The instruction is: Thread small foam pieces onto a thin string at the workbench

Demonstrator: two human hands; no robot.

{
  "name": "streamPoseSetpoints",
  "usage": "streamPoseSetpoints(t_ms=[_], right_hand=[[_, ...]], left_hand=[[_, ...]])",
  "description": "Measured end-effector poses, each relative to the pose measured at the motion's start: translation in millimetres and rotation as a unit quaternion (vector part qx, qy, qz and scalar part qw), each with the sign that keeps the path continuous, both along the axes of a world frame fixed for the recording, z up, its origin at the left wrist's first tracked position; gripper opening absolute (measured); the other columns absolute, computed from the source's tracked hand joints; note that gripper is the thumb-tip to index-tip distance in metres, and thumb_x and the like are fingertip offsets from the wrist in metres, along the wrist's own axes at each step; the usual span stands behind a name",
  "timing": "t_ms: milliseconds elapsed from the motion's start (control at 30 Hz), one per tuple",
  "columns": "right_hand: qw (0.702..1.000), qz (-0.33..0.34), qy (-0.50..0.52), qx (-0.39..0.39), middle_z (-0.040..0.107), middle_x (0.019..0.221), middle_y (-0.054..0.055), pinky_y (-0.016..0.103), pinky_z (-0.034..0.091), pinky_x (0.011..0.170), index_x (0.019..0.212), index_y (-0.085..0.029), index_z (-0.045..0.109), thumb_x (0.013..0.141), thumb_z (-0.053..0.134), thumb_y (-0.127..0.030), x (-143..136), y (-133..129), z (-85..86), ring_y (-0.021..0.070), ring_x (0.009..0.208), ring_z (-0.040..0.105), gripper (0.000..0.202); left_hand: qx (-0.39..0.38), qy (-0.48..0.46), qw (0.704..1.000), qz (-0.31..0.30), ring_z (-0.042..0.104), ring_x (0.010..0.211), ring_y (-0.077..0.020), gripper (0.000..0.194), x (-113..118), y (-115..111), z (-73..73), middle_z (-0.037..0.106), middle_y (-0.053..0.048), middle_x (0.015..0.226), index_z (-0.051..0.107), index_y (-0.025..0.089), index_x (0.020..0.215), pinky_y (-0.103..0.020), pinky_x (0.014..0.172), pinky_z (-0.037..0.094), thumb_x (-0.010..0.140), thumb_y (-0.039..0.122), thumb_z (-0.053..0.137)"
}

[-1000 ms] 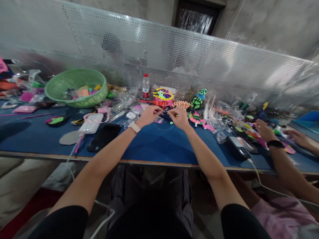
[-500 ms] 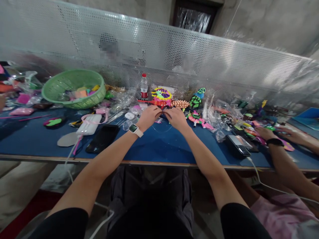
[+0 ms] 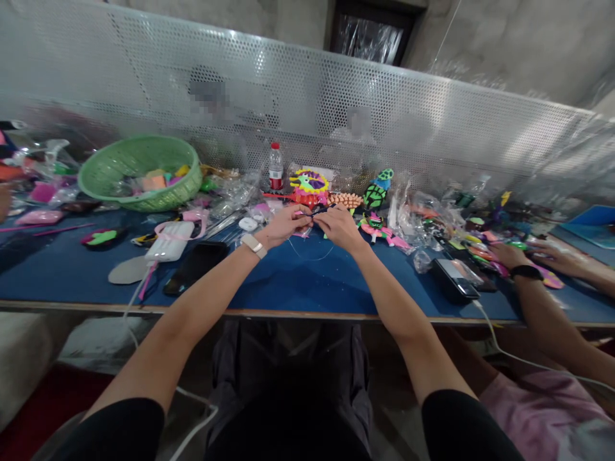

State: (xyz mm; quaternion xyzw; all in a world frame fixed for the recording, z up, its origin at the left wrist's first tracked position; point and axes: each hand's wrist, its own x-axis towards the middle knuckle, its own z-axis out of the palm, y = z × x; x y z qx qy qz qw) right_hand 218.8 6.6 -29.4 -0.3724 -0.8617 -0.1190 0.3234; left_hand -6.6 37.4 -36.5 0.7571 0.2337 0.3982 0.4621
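Observation:
My left hand and my right hand meet over the blue table, fingertips pinched close together. Between them is a small dark item, mostly hidden by the fingers. A thin clear thread hangs in a loop below, between the two hands. Just behind the hands lie a red toy with a yellow and purple ring and a tan spiky toy. To the right of my right hand are a green and black turtle-like toy and a pink toy.
A green basket of coloured pieces, a white power bank and a black phone lie left. A red-capped bottle stands behind. Another person's hands are at the right, near a black device. Plastic bags lie around.
My left wrist has turned, so the watch face no longer shows. The left fingers have shifted slightly, showing more of the dark item and the thread loop.

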Motion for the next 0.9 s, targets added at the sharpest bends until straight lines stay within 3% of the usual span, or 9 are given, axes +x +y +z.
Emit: streamPoseSetpoints(t_ms=[100,233,300,400,500,600,767,900], right_hand=[[1.0,-0.005,0.009,-0.001,0.077,0.092,0.008,0.042,0.043,0.093,0.108,-0.025,0.082,0.114,0.058,-0.036,0.0,0.6,-0.1,0.0248,0.089,0.065,0.028],[0.999,-0.017,0.04,-0.021,0.075,0.092,0.007,0.039,0.043,0.089,0.106,-0.024,0.081,0.114,0.06,-0.035,-0.1,4.0,-5.2,0.0243,0.089,0.065,0.024],[0.999,-0.022,0.041,-0.025,0.075,0.092,0.008,0.039,0.042,0.088,0.107,-0.023,0.081,0.114,0.058,-0.035,-0.4,5.2,-7.6,0.0243,0.088,0.065,0.026],[0.999,-0.026,0.034,-0.029,0.076,0.09,0.008,0.039,0.042,0.087,0.108,-0.023,0.081,0.115,0.056,-0.037,-1.1,5.7,-9.6,0.0245,0.087,0.064,0.029],[0.999,-0.027,0.036,-0.032,0.075,0.089,0.008,0.04,0.042,0.087,0.108,-0.024,0.081,0.115,0.055,-0.039,-0.9,5.4,-10.1,0.0244,0.085,0.062,0.031],[0.999,-0.023,0.039,-0.029,0.075,0.09,0.008,0.041,0.042,0.089,0.108,-0.024,0.081,0.115,0.055,-0.039,0.3,5.3,-9.9,0.0245,0.086,0.061,0.031],[1.0,0.002,0.018,-0.015,0.076,0.091,0.008,0.044,0.043,0.092,0.111,-0.025,0.081,0.115,0.054,-0.039,-0.6,2.5,-8.1,0.0252,0.087,0.061,0.031],[1.0,0.009,-0.01,-0.012,0.078,0.092,0.007,0.045,0.042,0.095,0.109,-0.027,0.081,0.116,0.051,-0.037,-4.8,-1.6,-6.6,0.0257,0.089,0.06,0.033]], left_hand=[[-0.012,-0.012,1.0,0.004,0.072,0.073,-0.0146,0.012,0.3,-2.3,1.7,0.079,-0.007,0.088,0.064,0.02,0.105,-0.027,0.068,0.056,0.1,0.029,0.07],[0.107,0.046,0.992,0.043,0.078,0.087,-0.0195,0.019,-5.3,-2.8,6.6,0.082,-0.009,0.095,0.069,0.019,0.109,-0.031,0.078,0.061,0.092,0.024,0.077],[0.205,0.101,0.969,0.09,0.078,0.088,-0.0205,0.018,-7.9,-2.9,7.1,0.082,-0.008,0.097,0.072,0.02,0.108,-0.033,0.082,0.06,0.092,0.024,0.08],[0.342,0.177,0.907,0.168,0.075,0.092,-0.0231,0.016,-8.5,-4.3,5.2,0.081,-0.006,0.096,0.074,0.022,0.101,-0.036,0.089,0.057,0.094,0.031,0.085],[0.396,0.194,0.876,0.194,0.074,0.098,-0.0253,0.018,-6.3,-6.5,4.5,0.079,-0.007,0.097,0.073,0.022,0.095,-0.038,0.092,0.055,0.1,0.038,0.08],[0.348,0.163,0.905,0.18,0.07,0.087,-0.0223,0.025,-3.7,-7.2,7.3,0.076,-0.006,0.09,0.072,0.023,0.091,-0.035,0.083,0.053,0.106,0.042,0.071],[0.158,0.087,0.978,0.1,0.058,0.066,-0.0157,0.035,-2.4,-2.2,9.4,0.067,-0.002,0.074,0.065,0.022,0.078,-0.031,0.066,0.047,0.102,0.046,0.072],[0.003,0.076,0.996,0.035,0.056,0.061,-0.0146,0.039,-3.2,1.7,5.4,0.063,-0.002,0.069,0.062,0.022,0.077,-0.03,0.062,0.048,0.105,0.048,0.067]])
